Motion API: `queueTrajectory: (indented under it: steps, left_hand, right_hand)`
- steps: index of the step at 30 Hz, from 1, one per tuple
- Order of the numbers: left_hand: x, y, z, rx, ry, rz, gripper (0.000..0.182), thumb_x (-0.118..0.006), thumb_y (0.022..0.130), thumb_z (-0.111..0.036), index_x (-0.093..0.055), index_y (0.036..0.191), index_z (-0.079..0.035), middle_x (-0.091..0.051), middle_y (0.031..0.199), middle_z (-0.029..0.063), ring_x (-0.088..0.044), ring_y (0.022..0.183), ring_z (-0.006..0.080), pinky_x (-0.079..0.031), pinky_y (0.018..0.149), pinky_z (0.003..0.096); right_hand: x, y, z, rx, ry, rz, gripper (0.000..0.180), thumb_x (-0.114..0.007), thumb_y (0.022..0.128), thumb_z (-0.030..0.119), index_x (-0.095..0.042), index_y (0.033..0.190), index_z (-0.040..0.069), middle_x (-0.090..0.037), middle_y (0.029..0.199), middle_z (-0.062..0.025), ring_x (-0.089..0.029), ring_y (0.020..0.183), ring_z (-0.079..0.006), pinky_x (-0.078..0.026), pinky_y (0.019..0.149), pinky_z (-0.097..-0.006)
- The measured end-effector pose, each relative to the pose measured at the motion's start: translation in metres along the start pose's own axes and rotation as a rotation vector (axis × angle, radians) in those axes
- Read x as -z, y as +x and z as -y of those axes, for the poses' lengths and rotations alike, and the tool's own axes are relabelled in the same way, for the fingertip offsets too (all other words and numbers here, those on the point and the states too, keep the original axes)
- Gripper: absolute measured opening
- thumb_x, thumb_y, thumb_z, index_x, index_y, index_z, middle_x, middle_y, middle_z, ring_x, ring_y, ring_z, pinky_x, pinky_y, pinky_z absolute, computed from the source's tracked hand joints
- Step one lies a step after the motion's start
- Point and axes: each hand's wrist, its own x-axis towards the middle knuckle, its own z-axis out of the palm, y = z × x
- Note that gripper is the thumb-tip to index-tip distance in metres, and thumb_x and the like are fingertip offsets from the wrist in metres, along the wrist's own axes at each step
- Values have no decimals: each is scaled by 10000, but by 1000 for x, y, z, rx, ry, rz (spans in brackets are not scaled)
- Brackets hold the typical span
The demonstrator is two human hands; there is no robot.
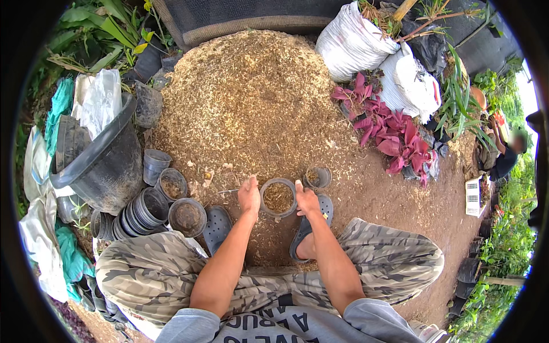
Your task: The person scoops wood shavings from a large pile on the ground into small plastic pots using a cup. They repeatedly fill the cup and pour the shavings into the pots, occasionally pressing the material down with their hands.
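Between my hands stands a round plastic pot (278, 197) filled with brown and tan loose material. My left hand (249, 194) is upright at the pot's left side, its palm facing the wall; whether it touches cannot be told. On the right, my right hand (306, 198) has its thumb near the rim and its fingers curled partly out of sight. Just beyond that hand a smaller plastic pot (318, 177) leans with some material inside. A large mound of husk-like material (248, 94) rises ahead of the pot.
Left are filled pots (188, 217), a stack of empty black pots (143, 212) and a large black tub (105, 158). Red-leaved plants (392, 133) and white sacks (354, 43) stand to the right. Farther right, a person (506, 156) is beside a white crate (473, 197).
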Motion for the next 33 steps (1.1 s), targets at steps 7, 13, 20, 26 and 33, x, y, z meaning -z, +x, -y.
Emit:
queueTrajectory:
  steps: [7,13,20,26,33]
  left_hand:
    - [-9,-3,6,94,-61,190,572,-515,1027,-495,-601,1343,-26,-651,1289,144,-612,1156,268,-501,925,423]
    - [-2,11,10,62,280,36,507,-523,1021,-498,-680,1174,-42,-688,1169,129,-632,1041,218,-481,876,380]
    - [-6,7,12,-31,-149,46,619,-532,1012,-517,-626,1269,38,-683,1194,213,-645,1027,279,-487,935,404]
    - [-4,6,12,141,81,74,516,-555,1011,-504,-700,999,-9,-694,923,73,-603,854,195,-475,831,384]
    - [-4,8,4,63,-286,-105,499,-569,1007,-474,-671,940,9,-647,848,73,-575,844,190,-464,809,372]
  right_hand:
    - [3,0,-4,113,200,-100,839,-458,972,652,-530,1341,-97,-701,1056,-221,-739,743,-329,-640,612,-398]
    - [11,1,0,28,151,-6,781,-480,973,652,-566,1310,-47,-688,1132,-199,-735,828,-315,-636,654,-439]
    - [5,3,-3,33,142,68,752,-479,978,631,-535,1355,-17,-635,1261,-215,-712,1004,-304,-651,743,-432]
    - [-4,17,-15,355,24,-156,856,-422,957,705,-542,1333,-55,-701,1091,-235,-746,837,-297,-630,568,-397]
    - [18,1,-5,-50,108,202,812,-459,979,658,-544,1331,-69,-662,1179,-249,-703,927,-302,-627,611,-409]
